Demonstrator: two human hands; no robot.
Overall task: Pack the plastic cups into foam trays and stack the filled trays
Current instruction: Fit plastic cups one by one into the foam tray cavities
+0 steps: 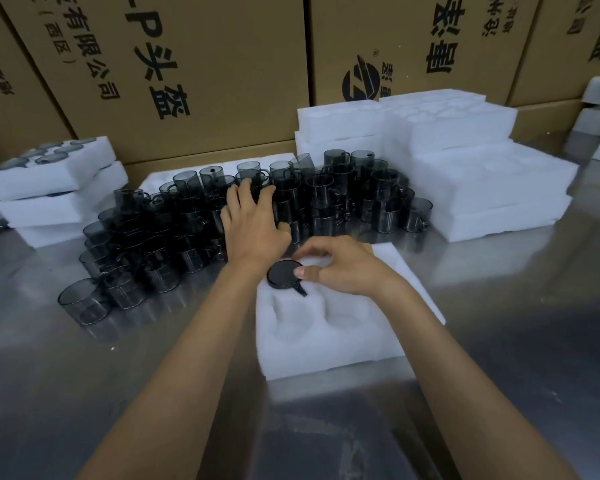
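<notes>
1. Right now the right hand (340,268) pinches a dark plastic cup (284,276) by its rim, thumb on the near edge and fingers curled over the far edge, seating it in a pocket of the foam tray (329,344) that lies directly under that hand.
2. Its short handle (300,289) sticks out toward the person, over the foam between pockets; whether it sits in a slot I cannot tell.
3. Meanwhile the left hand (253,220) is spread wide, fingers fairly straight, reaching onto the pile of cups (201,216) just beyond and left of the right hand; it touches the tops but does not look closed round any one cup.
4. Nearer the person than the right hand, at least two pockets of the tray show bare, so packing of this tray seems barely begun.
5. Risk: the pile is stacked several cups high and some cups lean, so a careless pull by the left hand could topple neighbours onto the metal table (84,375).
6. Risk: if the handle is misaligned, pressing down could leave the cup tilted or proud, and the next tray would stack unevenly.
7. Filled trays (52,174) sit well left of the left hand, empty trays (465,168) beyond the right.
</notes>
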